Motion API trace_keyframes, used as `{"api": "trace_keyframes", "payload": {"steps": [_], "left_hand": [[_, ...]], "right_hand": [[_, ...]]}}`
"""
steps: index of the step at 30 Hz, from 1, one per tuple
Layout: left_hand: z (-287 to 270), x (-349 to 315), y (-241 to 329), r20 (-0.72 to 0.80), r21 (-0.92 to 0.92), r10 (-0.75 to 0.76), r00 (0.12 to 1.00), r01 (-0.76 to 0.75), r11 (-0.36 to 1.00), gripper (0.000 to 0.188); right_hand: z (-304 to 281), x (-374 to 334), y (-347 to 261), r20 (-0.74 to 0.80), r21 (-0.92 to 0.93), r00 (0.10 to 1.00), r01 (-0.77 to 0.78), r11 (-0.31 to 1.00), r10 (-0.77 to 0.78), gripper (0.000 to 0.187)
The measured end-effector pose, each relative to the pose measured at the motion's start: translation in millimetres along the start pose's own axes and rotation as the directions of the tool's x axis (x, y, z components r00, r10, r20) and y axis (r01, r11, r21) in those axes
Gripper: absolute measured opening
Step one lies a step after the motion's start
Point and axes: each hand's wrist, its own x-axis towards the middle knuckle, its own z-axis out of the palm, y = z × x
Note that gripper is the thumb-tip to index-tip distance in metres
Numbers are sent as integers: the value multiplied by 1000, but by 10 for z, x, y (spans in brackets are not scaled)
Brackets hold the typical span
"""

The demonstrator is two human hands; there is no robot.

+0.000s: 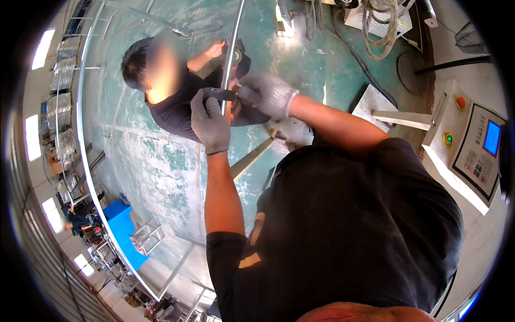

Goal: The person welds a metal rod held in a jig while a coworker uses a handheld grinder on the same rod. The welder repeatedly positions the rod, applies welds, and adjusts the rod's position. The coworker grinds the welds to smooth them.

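Note:
My left hand (210, 124), in a grey work glove, is closed on a short black piece (219, 94) that lies across a shiny metal tube (234, 37). My right hand (272, 96), gloved as well, has its fingers bent against the right end of that piece. Its exact kind cannot be made out. From the top edge the tube runs down to my hands. Something orange-red (228, 110) shows just below the piece, partly covered by my left hand.
Facing me closely is a person (177, 107) in dark clothes, one bare hand (216, 49) beside the tube. At right stands a control box (456, 139) with buttons and a screen. Cables (351, 45) trail across the green floor. A long metal frame (83, 123) curves along the left.

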Motion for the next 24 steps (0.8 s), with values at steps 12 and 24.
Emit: {"api": "trace_keyframes", "payload": {"steps": [12,24], "left_hand": [[104,56,-57,-27,-144,-114,993,109,984,43],[196,28,99,-109,-148,6,994,-22,989,40]], "right_hand": [[-130,-353,268,39,-457,998,57,888,-44,23],[28,-230,167,-161,-378,986,-14,926,-51,24]]}}
